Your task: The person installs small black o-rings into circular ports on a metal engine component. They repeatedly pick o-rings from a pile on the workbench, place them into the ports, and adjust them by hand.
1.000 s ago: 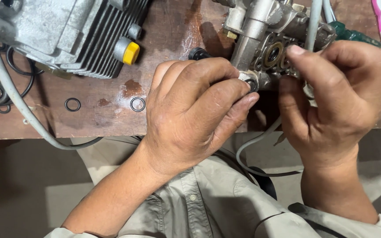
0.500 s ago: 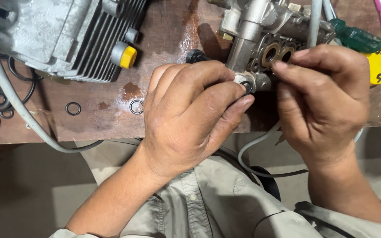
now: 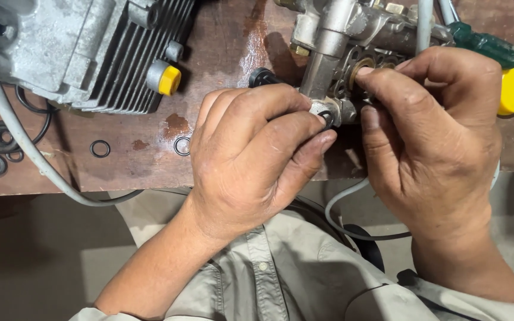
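My left hand (image 3: 251,160) grips the metal pump head (image 3: 334,71), pinching a black ring (image 3: 325,116) at its port; my right hand (image 3: 429,131) fingers press a seal beside it.

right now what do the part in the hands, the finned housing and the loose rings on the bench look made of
Valve block held by the left hand and right hand: looks like cast metal, dull grey, with brassy rings in its ports.
Finned housing: probably cast aluminium, matte grey with a rough, pitted skin.
Loose rings: likely rubber, thin, black and matte.
Bench: wood, brown, worn and stained.
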